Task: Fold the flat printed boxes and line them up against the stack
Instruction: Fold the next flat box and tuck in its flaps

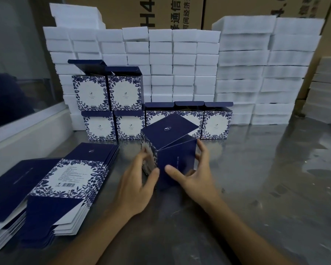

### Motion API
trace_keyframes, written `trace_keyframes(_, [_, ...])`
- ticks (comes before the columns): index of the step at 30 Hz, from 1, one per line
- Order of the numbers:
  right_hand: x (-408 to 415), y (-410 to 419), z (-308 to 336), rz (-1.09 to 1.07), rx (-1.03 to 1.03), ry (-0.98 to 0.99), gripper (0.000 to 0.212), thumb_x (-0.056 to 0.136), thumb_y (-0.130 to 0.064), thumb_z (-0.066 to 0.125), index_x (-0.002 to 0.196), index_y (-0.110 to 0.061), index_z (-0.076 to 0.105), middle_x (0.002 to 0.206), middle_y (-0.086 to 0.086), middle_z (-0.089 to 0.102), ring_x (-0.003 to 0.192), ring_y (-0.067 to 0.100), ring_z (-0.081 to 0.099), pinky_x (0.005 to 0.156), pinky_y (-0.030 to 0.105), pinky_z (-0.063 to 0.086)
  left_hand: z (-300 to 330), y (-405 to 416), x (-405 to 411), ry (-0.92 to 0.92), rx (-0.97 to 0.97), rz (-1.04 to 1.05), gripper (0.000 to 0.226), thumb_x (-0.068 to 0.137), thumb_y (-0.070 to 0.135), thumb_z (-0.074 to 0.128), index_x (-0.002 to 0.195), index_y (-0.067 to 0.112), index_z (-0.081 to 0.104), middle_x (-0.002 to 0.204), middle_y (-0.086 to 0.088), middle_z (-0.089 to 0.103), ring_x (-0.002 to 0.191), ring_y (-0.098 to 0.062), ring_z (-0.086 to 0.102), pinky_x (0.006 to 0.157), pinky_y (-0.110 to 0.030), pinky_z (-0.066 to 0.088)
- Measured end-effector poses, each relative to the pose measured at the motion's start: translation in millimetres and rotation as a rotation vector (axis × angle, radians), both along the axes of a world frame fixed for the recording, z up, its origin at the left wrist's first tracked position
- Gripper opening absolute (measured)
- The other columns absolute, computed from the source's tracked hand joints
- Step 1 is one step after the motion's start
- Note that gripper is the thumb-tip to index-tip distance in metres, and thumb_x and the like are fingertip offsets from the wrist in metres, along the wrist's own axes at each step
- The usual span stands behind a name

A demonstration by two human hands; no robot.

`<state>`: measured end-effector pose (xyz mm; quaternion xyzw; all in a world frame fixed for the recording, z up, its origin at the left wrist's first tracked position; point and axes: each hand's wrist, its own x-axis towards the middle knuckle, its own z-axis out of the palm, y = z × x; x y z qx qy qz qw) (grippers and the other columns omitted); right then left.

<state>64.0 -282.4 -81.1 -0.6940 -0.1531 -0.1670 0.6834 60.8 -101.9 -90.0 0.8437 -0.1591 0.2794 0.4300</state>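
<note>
Half-folded box is held upright on the metal table, centre, just in front of the row of folded boxes. Left hand is curled round its printed left side, thumb on the near navy face. Right hand grips the right side, fingers round the far edge, thumb on the near face. Lid flap is raised and tilted back-right; long axis vertical, one corner edge turned toward the camera.

Open table surface is seen to the right and front-right. Left is taken by the pile of flat boxes, cut off at the frame edge. Behind: seven folded boxes in two tiers, set against the white foam stack.

Box base and right fingertips are hidden. The middle box of the bottom row is partly covered by the raised lid. Small print is unreadable.
</note>
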Motion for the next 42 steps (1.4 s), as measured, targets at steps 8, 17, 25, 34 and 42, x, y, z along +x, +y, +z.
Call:
trace_keyframes(8, [3,-5,5,-0.198,-0.096,0.049,0.006,0.098,-0.026,0.062,0.092,-0.026,0.065,0.093,-0.003,0.068,0.065,0.002,0.054,0.064,0.029,0.045,-3,6,13,0.090,-0.302,0.044,0.019,0.090,0.029,0.050,0.102,0.043,0.052,0.102,0.019,0.061,0.095,-0.001,0.060,0.084,-0.028,0.050])
trace_keyframes(17, [-3,2,1,-0.149,-0.171,0.011,0.124,0.050,-0.068,0.088,0.150,-0.040,0.019,0.151,-0.017,0.029,0.138,-0.003,0.032,0.115,0.025,0.031,17,2,-1,0.218,-0.457,-0.176,0.050,0.097,0.039,0.039,0.146,0.038,0.031,0.153,0.010,0.040,0.141,-0.002,0.034,0.120,-0.031,0.024])
trace_keyframes(25, [-13,2,20,-0.188,-0.151,-0.174,0.124,0.056,-0.072,0.083,0.154,-0.044,0.012,0.142,-0.029,0.031,0.131,-0.013,0.035,0.101,0.002,0.032,27,-2,-12,0.113,-0.464,-0.253,0.060,0.090,0.066,0.040,0.145,0.043,0.027,0.151,0.029,0.030,0.140,0.009,0.026,0.121,-0.032,0.021])
trace_keyframes(34, [-16,0,29,-0.212,-0.186,-0.278,0.044,0.085,-0.057,0.060,0.111,-0.021,0.058,0.119,-0.001,0.053,0.117,0.007,0.054,0.097,0.021,0.043,28,0,-10,-0.113,-0.217,-0.181,0.059,0.088,0.063,0.049,0.131,0.022,0.048,0.150,0.000,0.040,0.136,-0.006,0.041,0.104,-0.038,0.045])
trace_keyframes(42, [-13,3,26,-0.387,-0.391,-0.394,0.034,0.092,-0.046,0.057,0.104,-0.016,0.070,0.124,0.001,0.052,0.121,0.013,0.052,0.097,0.033,0.048,24,-4,-9,-0.243,-0.027,-0.050,0.041,0.098,0.038,0.043,0.125,0.012,0.060,0.141,0.001,0.050,0.131,-0.015,0.048,0.091,-0.051,0.052])
